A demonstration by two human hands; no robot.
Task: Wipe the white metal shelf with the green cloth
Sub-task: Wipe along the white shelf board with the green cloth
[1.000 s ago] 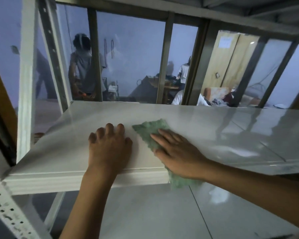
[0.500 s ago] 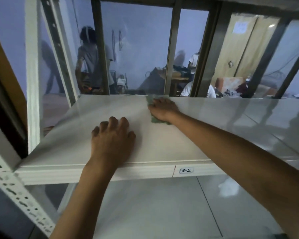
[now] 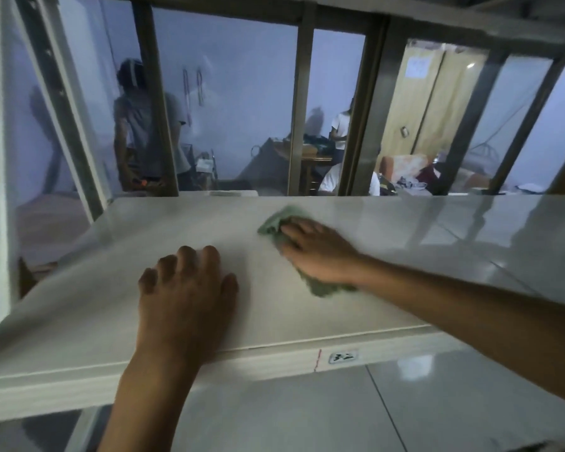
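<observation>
1. Head view: the right hand [image 3: 320, 252] lies flat, fingers straight and together, pressing the crumpled soft green cloth [image 3: 276, 223] onto the glossy white metal shelf [image 3: 437, 243]; its outline is blurred.
2. Head view: the cloth sits under that palm, one corner poking out past the fingertips toward the shelf's far edge, another bunch trailing out beside the wrist.
3. Head view: the left hand [image 3: 185, 295] rests on the shelf near its front lip, just to the near left of the cloth, touching no part of it, fingers slightly bent and gripping nothing.
4. Head view: a small label [image 3: 343, 356] sits on the front lip, below the right forearm.
5. Judgement: the cloth looks light and limp and likely bunches or slips on the slick surface, so a broad flat palm over its middle suits it better than a pinch.
</observation>
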